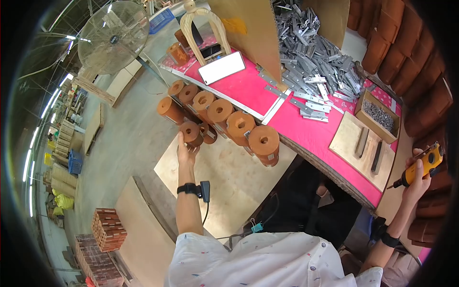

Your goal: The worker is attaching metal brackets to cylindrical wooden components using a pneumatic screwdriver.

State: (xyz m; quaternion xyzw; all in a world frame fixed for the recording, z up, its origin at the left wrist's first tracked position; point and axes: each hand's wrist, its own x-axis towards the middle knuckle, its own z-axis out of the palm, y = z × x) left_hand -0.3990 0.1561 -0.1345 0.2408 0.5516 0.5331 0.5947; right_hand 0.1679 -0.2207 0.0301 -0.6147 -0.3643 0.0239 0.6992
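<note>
Out to the left, my left hand (186, 152) is closed on the near side of a brown cylinder (192, 133) with a round hole in its top. Its thumb lies along the cylinder; the other fingers are partly hidden. Several similar cylinders (220, 111) stand in a row beside it, along the table's edge. At the far right my right hand (418, 179) grips a yellow and black power screwdriver (424, 165), its tip pointing down and left. Below that tip lies a wooden board (359, 148) carrying two dark bars (377, 157).
The table has a pink cover (311, 138). A heap of grey metal strips (320, 62) spills from a cardboard box (248, 28). Near it is an open box of screws (377, 115). A phone (222, 68) leans on a wooden stand. Brown pieces (428, 100) are stacked rightward; a fan (114, 38) stands left.
</note>
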